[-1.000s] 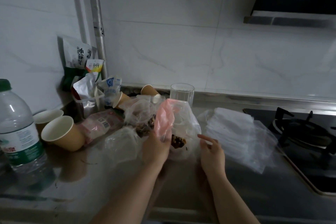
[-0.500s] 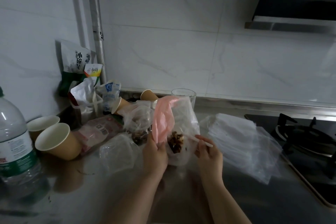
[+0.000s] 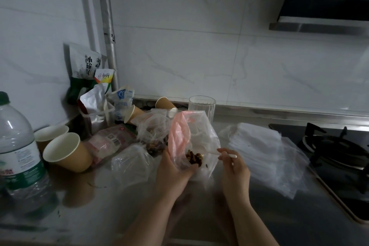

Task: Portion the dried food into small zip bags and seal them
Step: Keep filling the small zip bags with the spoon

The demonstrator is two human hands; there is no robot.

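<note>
A clear plastic bag (image 3: 201,136) with a pink part on its left side stands upright at the centre of the steel counter. Dark brown dried food (image 3: 194,158) shows at its bottom. My left hand (image 3: 172,170) grips the bag low on its left side. My right hand (image 3: 234,168) pinches a thin white stick-like utensil (image 3: 223,154) whose far end reaches into the bag's right side. A stack of small clear zip bags (image 3: 263,152) lies to the right. Another crumpled clear bag of dried food (image 3: 152,132) sits behind my left hand.
Two paper cups (image 3: 65,155) and a large water bottle (image 3: 19,158) stand at the left. Snack packets (image 3: 87,72) lean in the corner, with tipped cups and a drinking glass (image 3: 202,107) behind. A loose clear bag (image 3: 130,163) lies at the front. A gas hob (image 3: 335,152) is at the right.
The bag has been raised upright and the food has gathered at its bottom. My right hand went from empty to holding the white utensil at the bag's side.
</note>
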